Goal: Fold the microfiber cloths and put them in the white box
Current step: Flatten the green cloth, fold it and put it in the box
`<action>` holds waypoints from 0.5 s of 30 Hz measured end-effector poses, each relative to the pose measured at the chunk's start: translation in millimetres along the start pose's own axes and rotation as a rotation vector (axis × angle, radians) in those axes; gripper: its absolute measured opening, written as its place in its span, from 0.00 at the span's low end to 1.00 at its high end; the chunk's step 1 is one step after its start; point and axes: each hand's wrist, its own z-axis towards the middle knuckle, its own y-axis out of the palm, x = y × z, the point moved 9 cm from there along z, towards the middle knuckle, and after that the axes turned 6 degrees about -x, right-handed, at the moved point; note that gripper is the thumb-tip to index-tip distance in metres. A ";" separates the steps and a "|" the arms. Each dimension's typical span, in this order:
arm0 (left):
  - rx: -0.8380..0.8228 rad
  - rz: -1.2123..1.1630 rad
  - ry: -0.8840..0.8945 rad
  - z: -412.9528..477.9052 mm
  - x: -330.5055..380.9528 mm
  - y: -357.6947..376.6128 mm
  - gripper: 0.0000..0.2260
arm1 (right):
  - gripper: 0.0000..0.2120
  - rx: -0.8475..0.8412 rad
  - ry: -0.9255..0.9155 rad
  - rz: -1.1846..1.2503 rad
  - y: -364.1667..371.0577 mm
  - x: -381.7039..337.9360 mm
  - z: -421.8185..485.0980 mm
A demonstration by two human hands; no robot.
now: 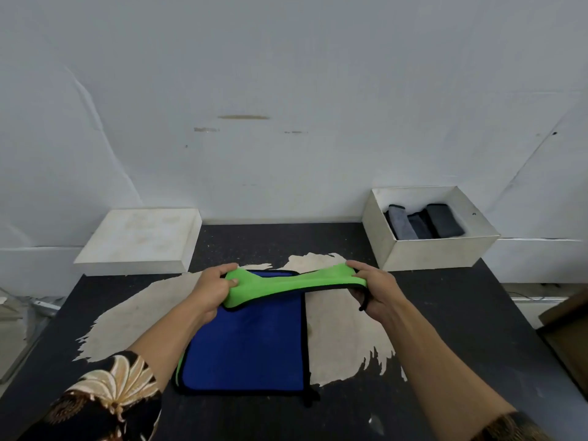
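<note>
On the head camera, my left hand pinches one end of the green cloth and my right hand pinches the other end. The cloth hangs pulled tight in the air, just over the far edge of the blue cloth. That one lies flat on the table. The white box sits to the far right of the blue cloth, with folded grey cloths inside. I think I should line up the black edges, bring both ends together evenly, then press the fold flat.

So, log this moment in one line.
left hand, right hand grip green cloth | over blue cloth | white box holds grey cloths
</note>
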 end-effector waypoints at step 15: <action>0.097 -0.070 0.360 -58.4 124.7 157.6 0.21 | 0.25 -0.200 -0.460 -0.137 -137.3 -161.7 -52.9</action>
